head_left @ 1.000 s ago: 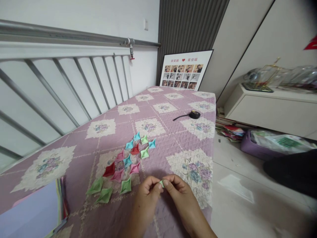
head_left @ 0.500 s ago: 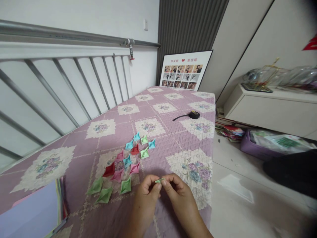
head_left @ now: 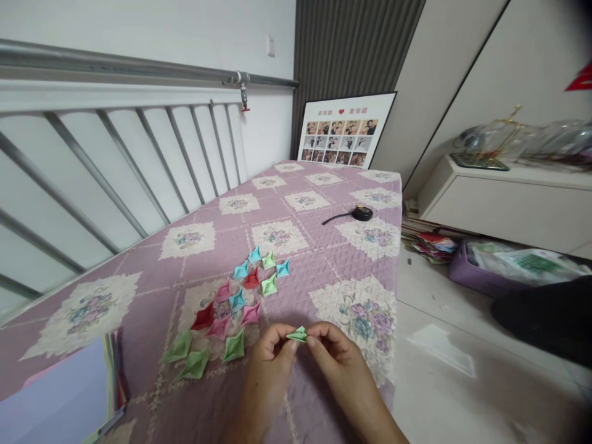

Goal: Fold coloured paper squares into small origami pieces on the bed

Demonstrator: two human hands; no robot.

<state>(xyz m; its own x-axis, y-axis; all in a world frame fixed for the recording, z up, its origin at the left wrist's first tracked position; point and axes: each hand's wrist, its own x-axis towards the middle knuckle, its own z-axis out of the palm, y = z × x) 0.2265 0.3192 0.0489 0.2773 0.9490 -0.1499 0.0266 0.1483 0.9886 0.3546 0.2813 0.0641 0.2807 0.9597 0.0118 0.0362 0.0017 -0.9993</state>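
Between my two hands is a small folded green paper piece (head_left: 297,335), pinched at its left and right ends. My left hand (head_left: 272,357) has thumb and forefinger closed on its left end. On the other end, the thumb and forefinger of my right hand (head_left: 332,353) are closed too. Just left of my hands, several folded paper pieces lie in loose slanting rows on the cloth. Among them are a green one (head_left: 234,346), a pink one (head_left: 251,313), a red one (head_left: 203,317) and a blue one (head_left: 237,300).
A flowered purple quilted cloth (head_left: 319,259) covers the table. A stack of coloured paper (head_left: 60,394) lies at the lower left, and a black tape measure (head_left: 362,213) farther back. Against the far wall leans a photo board (head_left: 346,129). A purple bin (head_left: 481,271) stands on the floor at right.
The green paper piece in my fingers has turned and opened wider, so more of its folded shape shows. My hands have shifted slightly apart; the pieces on the cloth have stayed put.
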